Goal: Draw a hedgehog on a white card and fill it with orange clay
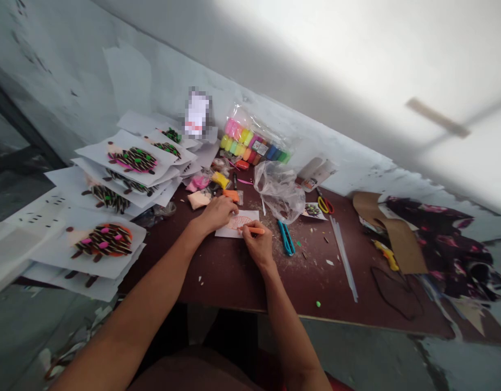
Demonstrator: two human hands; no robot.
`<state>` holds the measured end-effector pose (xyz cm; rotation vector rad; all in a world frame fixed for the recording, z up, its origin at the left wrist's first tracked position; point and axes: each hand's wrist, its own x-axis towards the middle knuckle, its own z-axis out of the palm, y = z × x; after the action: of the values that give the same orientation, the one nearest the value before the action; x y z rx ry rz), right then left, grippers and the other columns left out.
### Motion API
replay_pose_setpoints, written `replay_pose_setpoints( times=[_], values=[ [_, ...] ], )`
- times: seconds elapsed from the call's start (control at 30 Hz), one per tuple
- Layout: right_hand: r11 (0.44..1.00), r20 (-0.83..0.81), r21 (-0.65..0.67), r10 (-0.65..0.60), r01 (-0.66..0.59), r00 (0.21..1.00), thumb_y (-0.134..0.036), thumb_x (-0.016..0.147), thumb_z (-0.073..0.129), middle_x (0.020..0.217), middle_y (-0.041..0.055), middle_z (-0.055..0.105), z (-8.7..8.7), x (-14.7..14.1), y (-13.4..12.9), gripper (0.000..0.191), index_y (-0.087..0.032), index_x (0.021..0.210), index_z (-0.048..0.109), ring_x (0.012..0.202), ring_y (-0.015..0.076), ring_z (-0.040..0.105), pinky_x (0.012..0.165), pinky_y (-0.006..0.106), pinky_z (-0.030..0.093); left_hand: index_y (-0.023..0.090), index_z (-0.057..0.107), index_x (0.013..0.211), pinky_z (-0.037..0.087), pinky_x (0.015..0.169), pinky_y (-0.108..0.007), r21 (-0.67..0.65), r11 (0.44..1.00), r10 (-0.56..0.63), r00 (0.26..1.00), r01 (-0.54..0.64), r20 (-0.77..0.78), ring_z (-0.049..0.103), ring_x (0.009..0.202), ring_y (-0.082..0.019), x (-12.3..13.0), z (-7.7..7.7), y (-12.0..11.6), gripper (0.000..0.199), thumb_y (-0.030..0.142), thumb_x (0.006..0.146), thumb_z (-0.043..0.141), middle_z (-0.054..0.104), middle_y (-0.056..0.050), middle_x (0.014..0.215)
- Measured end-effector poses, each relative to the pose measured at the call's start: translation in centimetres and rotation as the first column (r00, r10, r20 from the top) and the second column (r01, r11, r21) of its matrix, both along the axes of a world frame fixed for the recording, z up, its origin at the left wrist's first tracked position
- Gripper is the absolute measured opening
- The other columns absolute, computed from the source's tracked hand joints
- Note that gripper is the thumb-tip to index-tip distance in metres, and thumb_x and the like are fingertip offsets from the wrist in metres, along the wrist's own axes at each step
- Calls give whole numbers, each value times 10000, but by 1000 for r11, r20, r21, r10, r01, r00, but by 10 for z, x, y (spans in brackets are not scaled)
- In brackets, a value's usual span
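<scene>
White paper card [225,232] lies on the dark maroon desk [250,288]. Left hand [213,213] rests half-open at its edge; right hand [256,243] grips an orange marker [258,231]. Risk: card slippage or pale crumbs [291,260] could skew the orange line [239,221].

An orange pen [256,231] slants over a striped shape [239,221] on a white card [228,232].

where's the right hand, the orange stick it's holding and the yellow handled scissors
right hand [257,247], head view, point on the back of the hand
orange stick [257,231], head view, point on the part sticking out past the fingers
yellow-handled scissors [324,205], head view, point on the finger loops
</scene>
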<state>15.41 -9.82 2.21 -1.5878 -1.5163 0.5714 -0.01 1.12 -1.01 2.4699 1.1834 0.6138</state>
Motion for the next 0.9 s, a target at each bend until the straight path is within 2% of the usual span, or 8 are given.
replay_pose_setpoints(
  times=[0.43, 0.67, 0.9],
  values=[
    [999, -35, -1, 33, -33, 999, -379, 791, 548, 601, -9, 619, 0, -1, 0, 225, -215, 650, 610, 535, 134, 510, 541, 246, 389, 231, 809, 959, 492, 882, -349, -29, 1000, 8, 999, -9, -36, 661, 995, -243, 0, 8, -3, 265, 114, 871, 588, 747, -88, 1049],
    [997, 0, 4, -80, 80, 997, -395, 827, 551, 699, 28, 701, -2, 6, 1, 250, -199, 721, 664, 568, 151, 567, 578, 260, 402, 224, 811, 979, 498, 883, -355, -42, 999, 13, 997, -16, -72, 661, 1008, -254, 1, 13, -6, 286, 95, 860, 587, 748, -94, 1062],
    [999, 21, 24, -36, 36, 999, -408, 836, 548, 715, 27, 713, -3, 4, 2, 253, -207, 741, 670, 591, 155, 586, 601, 255, 429, 223, 812, 982, 495, 888, -348, -49, 998, 25, 997, -29, -80, 657, 1028, -258, 2, 16, -8, 286, 94, 869, 584, 745, -96, 1068]
  ],
)
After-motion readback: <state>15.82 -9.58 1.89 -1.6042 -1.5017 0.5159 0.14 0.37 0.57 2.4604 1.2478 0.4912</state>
